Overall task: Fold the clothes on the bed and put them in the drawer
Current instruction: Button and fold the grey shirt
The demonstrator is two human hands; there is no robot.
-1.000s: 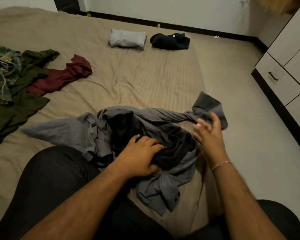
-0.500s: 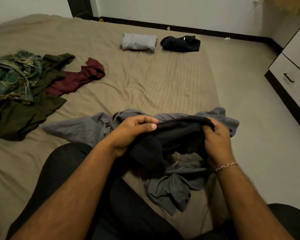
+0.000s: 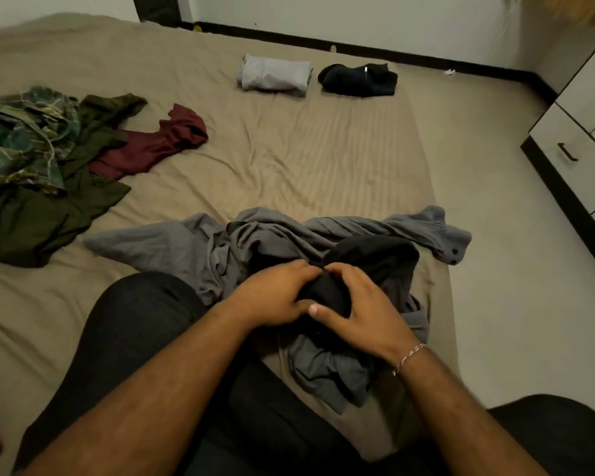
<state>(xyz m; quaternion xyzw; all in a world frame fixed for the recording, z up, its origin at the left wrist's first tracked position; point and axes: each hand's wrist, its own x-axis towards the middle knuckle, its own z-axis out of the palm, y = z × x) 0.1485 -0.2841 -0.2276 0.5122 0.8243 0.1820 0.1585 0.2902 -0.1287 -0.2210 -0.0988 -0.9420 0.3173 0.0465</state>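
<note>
Both hands (image 3: pixel 318 300) on black garment (image 3: pixel 368 266)

My knees in dark trousers (image 3: pixel 145 331) fill the lower part of my view. A thin red and white thread bracelet (image 3: pixel 408 357) sits on my right wrist. Along the far white wall (image 3: pixel 358 15) runs a black skirting board (image 3: pixel 409 56), with a small yellow scrap (image 3: pixel 198 28) at its foot and a white scrap (image 3: pixel 449 72) on the pale floor (image 3: pixel 516 304).

Two folded garments (image 3: pixel 275 75) (image 3: pixel 358 79); five unfolded (image 3: pixel 200 242) (image 3: pixel 375 255) (image 3: pixel 152 146) (image 3: pixel 49 214) (image 3: pixel 21 139).
</note>
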